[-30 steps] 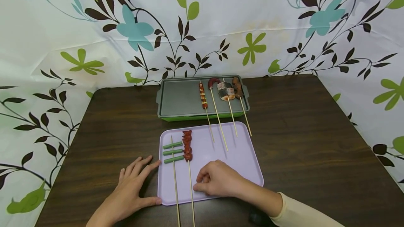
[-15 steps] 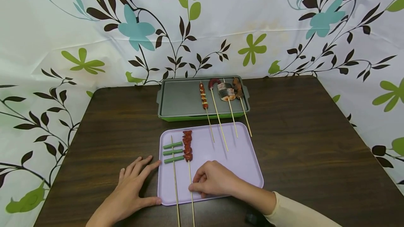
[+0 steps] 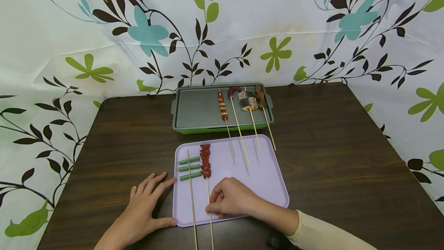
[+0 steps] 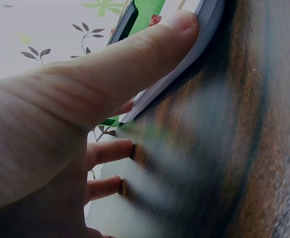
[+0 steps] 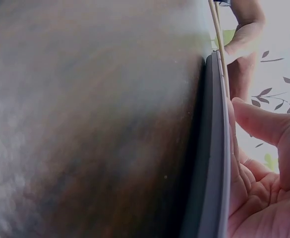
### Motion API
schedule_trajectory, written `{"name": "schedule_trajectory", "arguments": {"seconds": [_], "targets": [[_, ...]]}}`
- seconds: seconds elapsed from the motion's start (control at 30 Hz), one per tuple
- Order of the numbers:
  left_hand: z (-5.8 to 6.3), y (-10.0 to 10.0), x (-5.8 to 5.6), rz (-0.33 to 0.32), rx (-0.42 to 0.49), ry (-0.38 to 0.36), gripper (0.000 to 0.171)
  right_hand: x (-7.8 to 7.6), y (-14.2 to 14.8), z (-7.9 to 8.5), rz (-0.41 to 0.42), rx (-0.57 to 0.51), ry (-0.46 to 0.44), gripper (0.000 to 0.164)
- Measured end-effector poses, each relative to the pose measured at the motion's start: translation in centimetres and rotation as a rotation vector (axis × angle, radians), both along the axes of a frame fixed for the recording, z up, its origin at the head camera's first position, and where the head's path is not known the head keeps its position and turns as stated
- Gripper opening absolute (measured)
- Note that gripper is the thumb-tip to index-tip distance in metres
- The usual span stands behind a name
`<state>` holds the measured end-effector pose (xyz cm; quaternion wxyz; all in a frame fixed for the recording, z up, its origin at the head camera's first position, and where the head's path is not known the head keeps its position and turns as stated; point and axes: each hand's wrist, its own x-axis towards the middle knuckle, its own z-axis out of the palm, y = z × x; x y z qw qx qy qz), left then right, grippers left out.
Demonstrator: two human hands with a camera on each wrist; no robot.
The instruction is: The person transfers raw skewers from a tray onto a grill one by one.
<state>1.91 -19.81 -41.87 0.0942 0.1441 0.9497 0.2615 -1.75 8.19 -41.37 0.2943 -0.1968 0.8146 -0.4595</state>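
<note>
A skewer of red meat pieces (image 3: 205,161) lies on the lilac tray (image 3: 256,188). My right hand (image 3: 230,200) pinches its bare stick between thumb and fingers, low over the tray's front edge. In the right wrist view the thumb (image 5: 263,121) meets the stick beside the tray rim. Left of that skewer lies another with several green stalk pieces (image 3: 190,168), its stick also jutting past the front edge. My left hand (image 3: 142,207) is spread flat on the table, its thumb and index fingertip at the tray's left rim; the left wrist view shows the thumb (image 4: 135,54) on that rim.
Behind the tray stands a grey griddle with a green base (image 3: 197,107). Several skewers lie on its right half, among them a striped sausage skewer (image 3: 222,105) and a fish skewer (image 3: 247,100); their sticks reach over the tray. A leaf-patterned cloth (image 3: 236,22) hangs behind the table.
My right hand has shifted a little left and its thumb and fingers have come together on the red meat skewer's stick. The left hand and the skewers stay in place.
</note>
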Motion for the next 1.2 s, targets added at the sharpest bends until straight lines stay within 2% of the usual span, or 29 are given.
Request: {"name": "schedule_trajectory", "arguments": {"seconds": [0.47, 0.83, 1.2], "targets": [[0.0, -0.1, 0.0, -0.02, -0.003, 0.052, 0.096, 0.1, 0.3, 0.1, 0.015, 0.013, 0.027, 0.017], [0.1, -0.1, 0.1, -0.012, -0.002, 0.022, 0.096, 0.1, 1.5, 0.2, -0.008, 0.002, 0.006, 0.014], [0.0, -0.1, 0.1, -0.013, 0.016, 0.025, 0.096, 0.2, 2.0, 0.4, -0.041, -0.017, -0.032, 0.013]]}}
